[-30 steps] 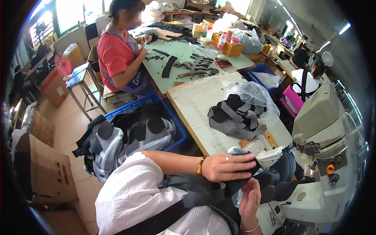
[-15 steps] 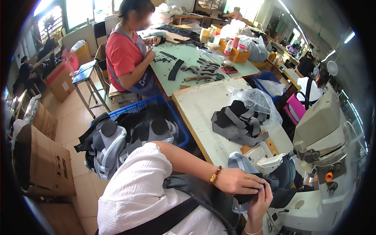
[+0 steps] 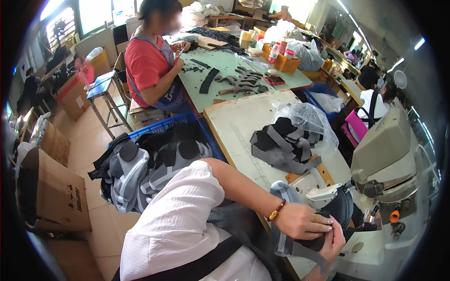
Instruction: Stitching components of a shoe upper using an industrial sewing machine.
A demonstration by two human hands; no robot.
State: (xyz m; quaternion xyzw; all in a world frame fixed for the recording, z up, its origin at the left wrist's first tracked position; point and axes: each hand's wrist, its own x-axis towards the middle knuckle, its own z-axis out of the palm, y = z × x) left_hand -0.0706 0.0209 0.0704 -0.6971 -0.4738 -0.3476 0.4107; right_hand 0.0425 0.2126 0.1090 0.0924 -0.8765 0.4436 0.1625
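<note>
Head view, single entry. Blue crate (image 3: 165, 123): heaped with grey and black padded pieces (image 3: 126, 172), several lying over its near left edge; the white sleeve (image 3: 173, 199) of the left arm hides part of the heap. Second blue crate (image 3: 323, 87), beyond the white worktable (image 3: 234, 140): a clear plastic bag inside. Orange-brown box (image 3: 287, 65), on the green table (image 3: 190, 91): bottles and jars, red and white. Large carton (image 3: 58, 192), at left: contents not visible. On the worktable: grey and black strips (image 3: 286, 145), a clear plastic sheet (image 3: 314, 124) bunched against them. Sewing machine (image 3: 382, 145), pale, at right; fabric piece (image 3: 283, 193), light grey and dark, at its near left side, over the worktable's near edge, a grey strip trailing from it. Left hand (image 3: 302, 221): narrow grip on the piece's dark edge, thumb hidden, back of hand covering much of the fabric. Right hand (image 3: 333, 239): fingertips pinching the same edge, touching the left fingertips. Across the green table's left side: a co-worker (image 3: 150, 70) in a red top. Markings: dark lettering and handling symbols on the carton; faint ruled scale on the worktable; bottle labels too small to read.
</note>
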